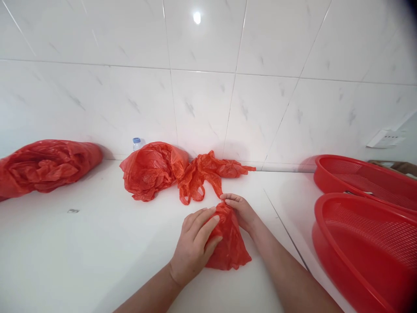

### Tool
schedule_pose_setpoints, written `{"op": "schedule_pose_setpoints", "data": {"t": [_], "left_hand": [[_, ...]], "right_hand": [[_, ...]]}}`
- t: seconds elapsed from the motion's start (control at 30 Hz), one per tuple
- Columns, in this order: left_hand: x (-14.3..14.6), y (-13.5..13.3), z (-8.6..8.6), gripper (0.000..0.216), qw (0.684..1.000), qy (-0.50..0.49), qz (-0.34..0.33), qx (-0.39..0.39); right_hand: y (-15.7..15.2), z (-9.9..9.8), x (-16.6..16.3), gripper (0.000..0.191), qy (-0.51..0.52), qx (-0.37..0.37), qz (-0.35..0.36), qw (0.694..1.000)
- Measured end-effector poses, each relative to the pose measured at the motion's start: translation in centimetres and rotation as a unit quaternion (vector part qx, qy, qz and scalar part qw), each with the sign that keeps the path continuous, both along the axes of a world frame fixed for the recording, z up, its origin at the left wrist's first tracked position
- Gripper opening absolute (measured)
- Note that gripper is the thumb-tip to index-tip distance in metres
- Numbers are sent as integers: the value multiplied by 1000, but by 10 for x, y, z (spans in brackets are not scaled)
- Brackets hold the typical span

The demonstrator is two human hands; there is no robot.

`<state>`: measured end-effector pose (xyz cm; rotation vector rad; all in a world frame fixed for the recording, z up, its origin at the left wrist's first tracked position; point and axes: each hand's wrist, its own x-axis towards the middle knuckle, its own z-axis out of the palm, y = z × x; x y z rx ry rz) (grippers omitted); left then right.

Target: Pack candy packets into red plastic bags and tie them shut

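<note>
A red plastic bag (pixel 230 243) lies on the white table between my two hands, its wide edge toward me and its gathered end away from me. My left hand (pixel 197 239) rests over the bag's left side with the fingers stretched out across it. At the far, narrow end my right hand (pixel 239 208) pinches the gathered plastic between thumb and fingers. Just beyond my hands lies a loose heap of red plastic bags (pixel 208 171), their handle loops hanging toward me.
A crumpled open red bag (pixel 153 171) stands by the tiled wall, with a blue-capped bottle (pixel 136 143) behind it. Further left lies a big red bundle (pixel 52 167). On the right are two red plastic baskets (pixel 329 243). A wall socket (pixel 386 139) sits at far right.
</note>
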<state>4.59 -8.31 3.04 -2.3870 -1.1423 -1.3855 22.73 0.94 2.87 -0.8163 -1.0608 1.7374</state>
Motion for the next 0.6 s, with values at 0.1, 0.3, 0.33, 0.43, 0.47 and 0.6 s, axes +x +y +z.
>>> {"op": "schedule_pose_setpoints", "data": {"t": [0.1,0.3,0.33,0.43,0.47,0.6], "left_hand": [[0,0,0,31,999,9,-36,-17],[10,-31,15,30,979,51,-185,-72],[14,-38,18,28,971,71,-215,-80],[31,-51,19,20,962,61,-265,-16],[36,-52,18,16,963,36,-265,19],[42,-49,18,13,966,11,-242,84]], "right_hand": [[-1,-2,-1,29,-36,21,-6,999],[8,-12,3,16,-149,106,-102,978],[10,-14,4,14,-164,121,-119,972],[11,-19,2,14,-196,148,-128,961],[11,-20,1,14,-203,153,-117,960],[13,-26,1,34,-193,169,-83,963]]}}
